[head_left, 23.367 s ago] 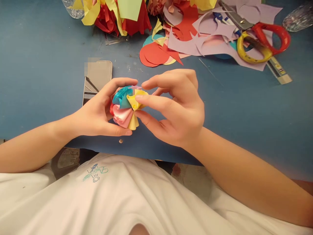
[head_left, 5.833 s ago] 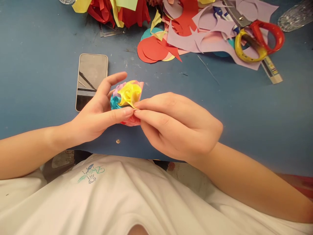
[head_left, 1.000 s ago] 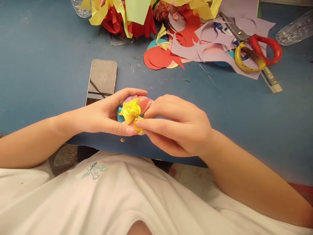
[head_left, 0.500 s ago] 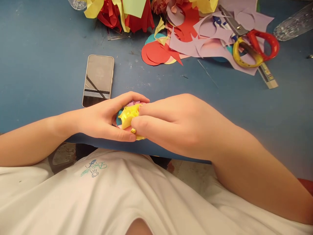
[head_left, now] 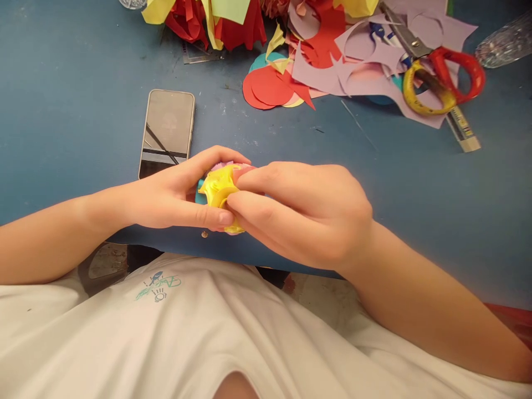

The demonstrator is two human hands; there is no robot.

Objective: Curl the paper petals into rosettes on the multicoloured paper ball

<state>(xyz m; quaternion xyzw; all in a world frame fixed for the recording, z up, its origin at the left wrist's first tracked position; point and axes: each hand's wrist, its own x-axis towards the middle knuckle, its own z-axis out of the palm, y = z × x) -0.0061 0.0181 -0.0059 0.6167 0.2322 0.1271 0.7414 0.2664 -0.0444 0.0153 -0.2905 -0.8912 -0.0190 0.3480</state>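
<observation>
A small ball of folded coloured paper petals [head_left: 216, 188], yellow on top with teal, pink and lilac at the sides, is held just above the near edge of the blue table [head_left: 75, 111]. My left hand [head_left: 174, 194] cups it from the left, thumb below and fingers curled over the top. My right hand [head_left: 299, 210] closes on it from the right, its fingertips pressing on the yellow petals. Most of the ball is hidden by my fingers.
A phone [head_left: 167, 132] lies face up just behind my left hand. Cut paper circles [head_left: 268, 88] and lilac scraps [head_left: 357, 66] lie at the back, with red-and-yellow scissors [head_left: 440, 77], a glue stick [head_left: 463, 128] and a heap of paper strips [head_left: 208, 22].
My right hand's fingers have shifted on the yellow petals, uncovering a little more of them than half a second ago. Both hands stay near the table's front edge.
</observation>
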